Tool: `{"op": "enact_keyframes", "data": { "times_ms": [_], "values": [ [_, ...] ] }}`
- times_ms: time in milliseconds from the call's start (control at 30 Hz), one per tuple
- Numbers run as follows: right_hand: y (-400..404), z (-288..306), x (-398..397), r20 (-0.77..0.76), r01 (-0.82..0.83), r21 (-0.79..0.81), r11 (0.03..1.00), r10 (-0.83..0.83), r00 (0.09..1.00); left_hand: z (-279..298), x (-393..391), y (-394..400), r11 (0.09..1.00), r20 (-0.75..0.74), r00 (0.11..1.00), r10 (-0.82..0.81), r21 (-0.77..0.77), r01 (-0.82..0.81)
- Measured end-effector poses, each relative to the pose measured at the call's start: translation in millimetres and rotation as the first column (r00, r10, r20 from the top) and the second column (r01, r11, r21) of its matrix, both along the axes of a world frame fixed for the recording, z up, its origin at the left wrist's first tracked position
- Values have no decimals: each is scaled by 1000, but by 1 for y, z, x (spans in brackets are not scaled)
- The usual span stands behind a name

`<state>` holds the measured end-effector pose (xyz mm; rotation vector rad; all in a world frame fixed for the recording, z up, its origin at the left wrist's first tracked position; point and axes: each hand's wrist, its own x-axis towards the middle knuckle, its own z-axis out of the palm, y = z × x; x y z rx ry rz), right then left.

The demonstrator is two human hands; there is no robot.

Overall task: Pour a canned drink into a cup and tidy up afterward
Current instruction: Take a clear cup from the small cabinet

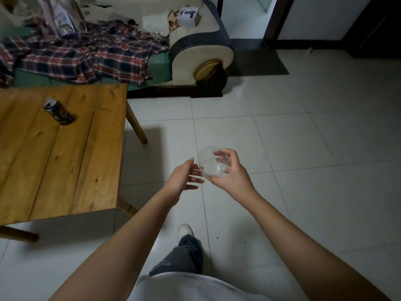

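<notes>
A clear plastic cup (211, 161) is held over the tiled floor, tilted with its mouth toward the upper left. My right hand (231, 172) grips it, fingers curled round its base and side. My left hand (184, 177) hovers just left of the cup with fingers straight, their tips close to the cup's wall. A dark drink can (59, 111) stands on the wooden table (65, 161) at the left, well away from both hands.
A sofa (195, 51) with a plaid cloth (86, 53) and a small white box (188, 15) stands behind the table. A dark mat (258, 61) lies by a doorway. My leg and white shoe (184, 232) are below the hands.
</notes>
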<state>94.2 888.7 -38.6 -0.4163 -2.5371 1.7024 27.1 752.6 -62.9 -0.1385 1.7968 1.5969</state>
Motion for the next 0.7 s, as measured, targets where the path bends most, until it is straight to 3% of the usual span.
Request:
{"op": "enact_keyframes", "data": {
  "times_ms": [333,700],
  "values": [
    [17,1,-150,-15,-66,5,998,66,998,9,-139,8,997,-12,998,68,-19,-68],
    [33,-15,-325,24,-330,28,944,329,944,3,-272,12,958,-39,959,282,-50,-284]
  ]
}}
